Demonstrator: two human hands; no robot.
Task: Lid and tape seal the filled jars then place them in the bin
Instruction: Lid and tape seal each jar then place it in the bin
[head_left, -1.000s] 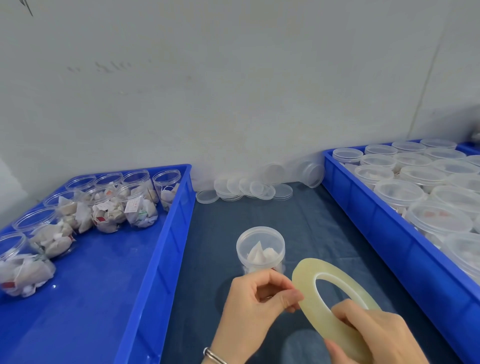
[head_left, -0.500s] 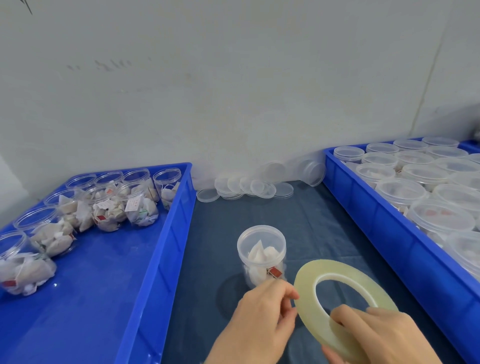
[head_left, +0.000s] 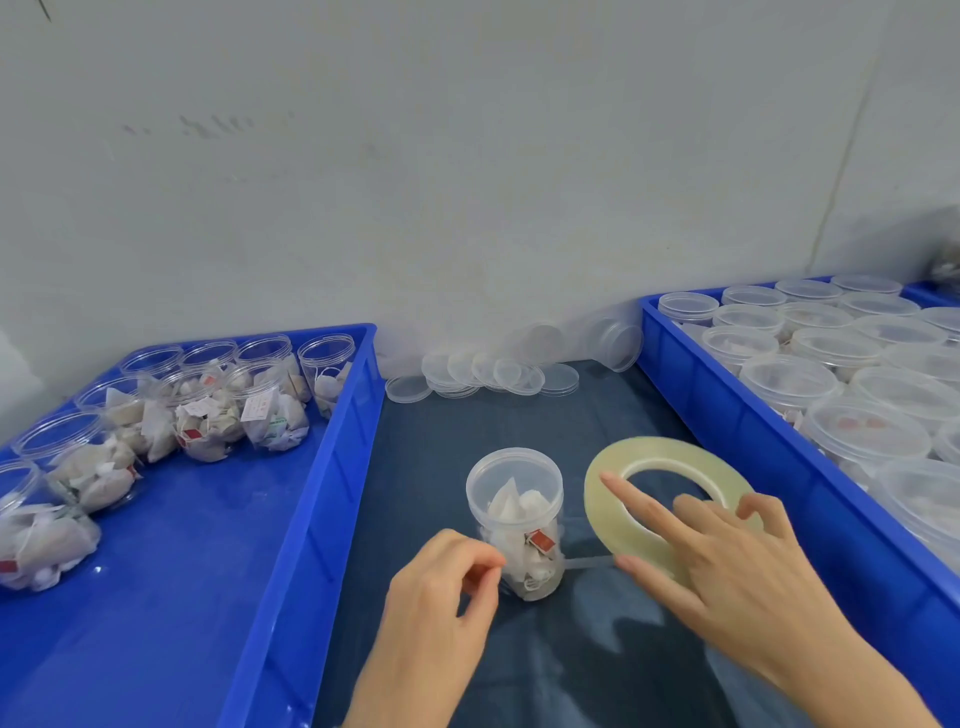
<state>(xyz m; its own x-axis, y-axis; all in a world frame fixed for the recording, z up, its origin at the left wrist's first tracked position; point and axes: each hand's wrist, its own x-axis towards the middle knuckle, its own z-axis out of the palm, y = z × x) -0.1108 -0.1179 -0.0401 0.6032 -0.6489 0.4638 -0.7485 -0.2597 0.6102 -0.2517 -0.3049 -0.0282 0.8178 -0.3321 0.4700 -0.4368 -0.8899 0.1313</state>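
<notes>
A clear jar (head_left: 514, 519) filled with white tea bags stands upright on the dark cloth, a translucent lid on top. My left hand (head_left: 441, 592) is at the jar's lower left side, thumb and forefinger pinched together on the tape end there. A thin strip of clear tape (head_left: 589, 560) stretches from the jar's right side to the yellowish tape roll (head_left: 613, 499). My right hand (head_left: 727, 561) holds the roll tilted just right of the jar, with the thumb under its edge, the forefinger straight across its face and the other fingers curled over its rim.
A blue bin (head_left: 332, 467) on the left holds several open filled jars (head_left: 208, 415). The blue bin (head_left: 727, 415) on the right is packed with lidded jars (head_left: 789, 379). Loose clear lids (head_left: 483, 371) lie by the wall behind the jar.
My right hand carried the roll up and to the right, drawing out a strip of tape. My left hand moved from the roll to the jar's left side.
</notes>
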